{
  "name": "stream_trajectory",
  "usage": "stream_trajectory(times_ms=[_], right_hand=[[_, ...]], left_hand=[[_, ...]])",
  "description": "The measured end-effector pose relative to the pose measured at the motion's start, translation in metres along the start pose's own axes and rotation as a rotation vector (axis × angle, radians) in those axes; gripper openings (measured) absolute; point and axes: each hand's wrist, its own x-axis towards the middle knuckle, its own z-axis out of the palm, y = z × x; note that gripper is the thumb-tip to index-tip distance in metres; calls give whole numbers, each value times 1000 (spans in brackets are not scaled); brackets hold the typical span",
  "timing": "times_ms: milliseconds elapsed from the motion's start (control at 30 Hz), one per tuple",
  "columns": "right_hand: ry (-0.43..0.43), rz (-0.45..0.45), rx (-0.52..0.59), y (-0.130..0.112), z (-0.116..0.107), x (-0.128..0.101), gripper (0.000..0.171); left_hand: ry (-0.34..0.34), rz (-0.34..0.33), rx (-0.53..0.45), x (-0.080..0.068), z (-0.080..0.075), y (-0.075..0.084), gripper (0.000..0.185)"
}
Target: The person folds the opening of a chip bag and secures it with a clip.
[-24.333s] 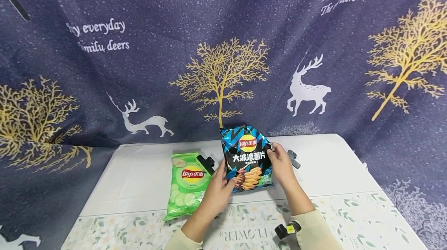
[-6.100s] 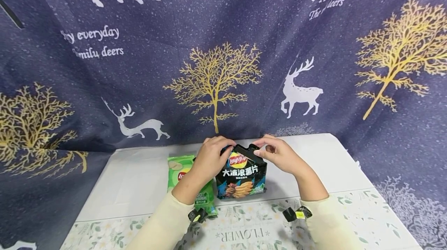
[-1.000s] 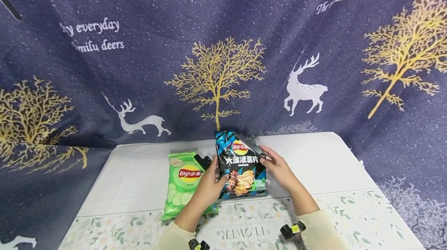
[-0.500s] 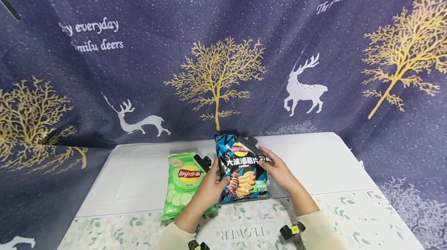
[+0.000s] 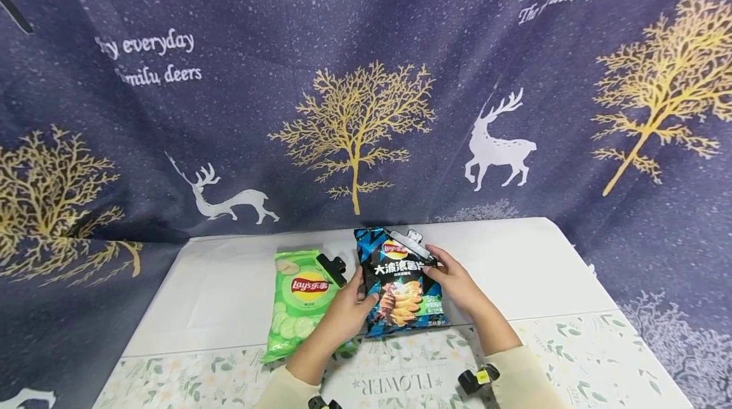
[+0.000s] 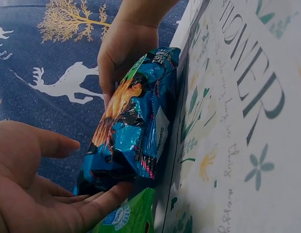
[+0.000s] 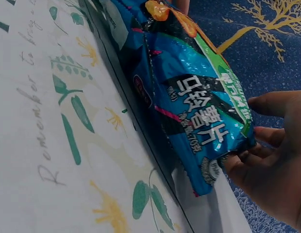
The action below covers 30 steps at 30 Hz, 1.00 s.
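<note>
A blue-and-black bag of chips [image 5: 400, 304] leans back over the white table, its printed front facing up. A black clip [image 5: 408, 245] grips its folded top right corner. My left hand [image 5: 345, 307] is at the bag's left side; in the left wrist view its extended fingers [image 6: 109, 199] touch the bag's underside and the thumb stands slightly apart. My right hand [image 5: 454, 279] holds the right edge, thumb in front and fingers partly hidden behind. Left of it lies a green bag of chips [image 5: 291, 301], with a second black clip [image 5: 333, 269] on its top right corner.
A white table [image 5: 229, 295] carries a floral-printed strip [image 5: 189, 371] along its near side. Behind it hangs a dark blue cloth [image 5: 366, 28] with deer and trees. The left forearm passes over the green bag's lower right part.
Earlier the blue bag had no clip; then both hands worked at a clip on its top. Over the last second the bag has come down and toward me, tilting back, with both hands beside it.
</note>
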Motion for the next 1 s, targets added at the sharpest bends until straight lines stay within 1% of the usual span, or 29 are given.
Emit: stream_trajectory(times_ms=[200,300,567,733,833,1000], right_hand=[[2,11,0,0,0,0,63],[17,24,18,1,1,2,62],[43,25,86,6,5,5,53],[45,56,111,5,7,4,52],[44,68,105,4,7,3,53],[53,80,83,4,8,2,54]], left_hand=[[-45,-19,-18,0,3,-1,78],[-54,-20,-20,1,4,-1,77],[-50,-11,26,0,5,-2,76],[-39,2,67,-1,6,0,75],[-37,-2,90,-1,6,1,75],[-38,-1,88,-1,7,1,73]])
